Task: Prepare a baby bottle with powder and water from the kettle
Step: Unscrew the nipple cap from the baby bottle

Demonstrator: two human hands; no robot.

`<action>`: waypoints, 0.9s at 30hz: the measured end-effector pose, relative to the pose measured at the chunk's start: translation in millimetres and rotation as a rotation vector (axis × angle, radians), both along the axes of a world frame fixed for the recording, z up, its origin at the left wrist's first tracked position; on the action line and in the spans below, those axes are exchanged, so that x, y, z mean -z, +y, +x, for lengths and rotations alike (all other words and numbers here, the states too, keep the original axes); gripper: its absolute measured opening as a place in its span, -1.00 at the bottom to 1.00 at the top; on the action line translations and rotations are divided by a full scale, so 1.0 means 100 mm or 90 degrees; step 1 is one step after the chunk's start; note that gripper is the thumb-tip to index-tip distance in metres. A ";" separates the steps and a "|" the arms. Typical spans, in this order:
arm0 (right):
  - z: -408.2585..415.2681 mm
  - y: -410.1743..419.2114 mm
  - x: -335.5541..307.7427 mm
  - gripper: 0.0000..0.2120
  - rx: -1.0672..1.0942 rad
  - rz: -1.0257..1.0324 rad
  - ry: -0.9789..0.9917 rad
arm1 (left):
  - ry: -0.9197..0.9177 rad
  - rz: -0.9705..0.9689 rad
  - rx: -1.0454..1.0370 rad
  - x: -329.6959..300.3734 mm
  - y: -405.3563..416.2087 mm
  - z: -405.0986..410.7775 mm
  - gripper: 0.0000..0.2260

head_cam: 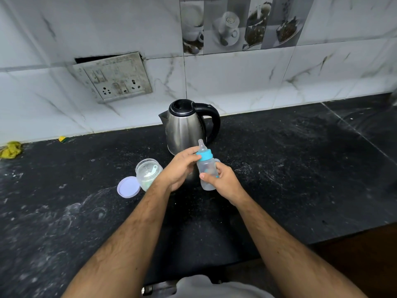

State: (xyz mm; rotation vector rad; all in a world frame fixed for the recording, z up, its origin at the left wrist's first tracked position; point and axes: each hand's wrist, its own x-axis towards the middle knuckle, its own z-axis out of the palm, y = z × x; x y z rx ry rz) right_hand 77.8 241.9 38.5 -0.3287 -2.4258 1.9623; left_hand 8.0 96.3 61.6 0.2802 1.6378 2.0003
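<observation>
While the right hand (223,181) grips the baby bottle (207,171) body at frame centre, its long axis stands near upright — teat uppermost. Left hand (182,166) fingers curl at the blue collar (205,156) — nearer hand for turning it; kettle (184,125) just behind.

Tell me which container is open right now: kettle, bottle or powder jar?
The powder jar: its lilac lid lies on the counter beside it. The kettle is lidded and the bottle wears its blue collar.
</observation>
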 end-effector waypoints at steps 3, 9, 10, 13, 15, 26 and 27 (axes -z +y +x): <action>0.02 0.02 0.02 -0.74 -0.009 0.016 -0.008 | 0.038 -0.046 -0.040 0.04 -0.04 -0.02 -0.70; 0.09 -0.03 0.02 -0.72 -0.034 0.019 0.002 | 0.071 -0.074 -0.072 0.02 0.04 0.02 -0.71; 0.10 -0.04 0.02 -0.72 -0.035 0.022 0.001 | 0.064 -0.077 -0.062 0.02 0.05 0.02 -0.67; 0.09 -0.01 0.03 -0.80 -0.027 0.052 -0.003 | 0.034 -0.074 -0.002 0.05 0.06 0.02 -0.58; 0.09 0.03 0.04 -0.81 -0.024 0.054 -0.006 | 0.005 -0.055 0.017 0.08 0.04 0.01 -0.68; 0.03 0.20 0.18 -0.62 0.040 0.066 -0.048 | 0.070 -0.063 -0.154 0.19 0.10 -0.17 -0.83; 0.02 0.23 0.19 -0.60 0.048 0.074 -0.048 | 0.070 -0.062 -0.176 0.20 0.10 -0.19 -0.82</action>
